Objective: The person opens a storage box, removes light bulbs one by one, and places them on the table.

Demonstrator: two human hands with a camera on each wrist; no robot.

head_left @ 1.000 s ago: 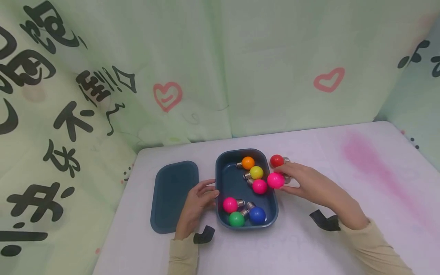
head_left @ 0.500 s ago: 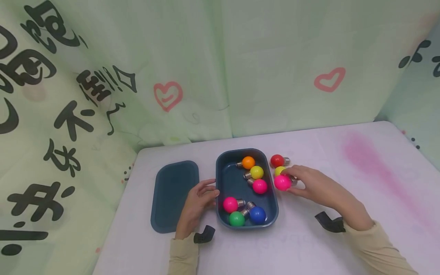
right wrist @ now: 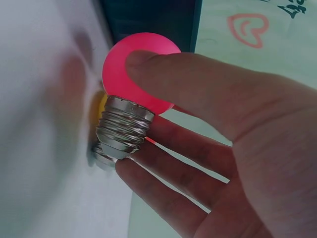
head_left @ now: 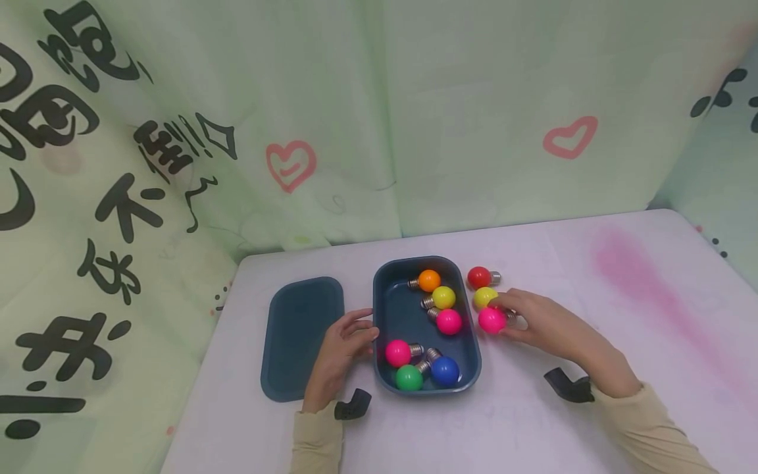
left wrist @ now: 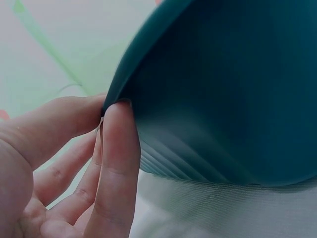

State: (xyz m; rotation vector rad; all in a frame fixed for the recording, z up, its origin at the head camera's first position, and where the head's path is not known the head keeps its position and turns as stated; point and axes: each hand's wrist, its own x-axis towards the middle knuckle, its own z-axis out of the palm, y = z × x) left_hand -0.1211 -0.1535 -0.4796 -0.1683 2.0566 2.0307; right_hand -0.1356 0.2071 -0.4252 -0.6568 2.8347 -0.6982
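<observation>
My right hand pinches a pink light bulb on the table just right of the dark blue box. In the right wrist view the thumb presses on the pink globe, and the silver screw base points down. A yellow bulb and a red bulb lie in a row behind it. At the box's left side my left hand pinches the rim between thumb and finger. Inside the box are several bulbs: orange, yellow, two pink, green and blue.
A dark blue lid lies flat on the table left of the box, close to my left hand. Behind the white table hangs a pale green printed curtain.
My right hand has carried the pink bulb rightward, away from over the box's right edge and down beside the yellow bulb, which has come into view. My left hand stays at the rim.
</observation>
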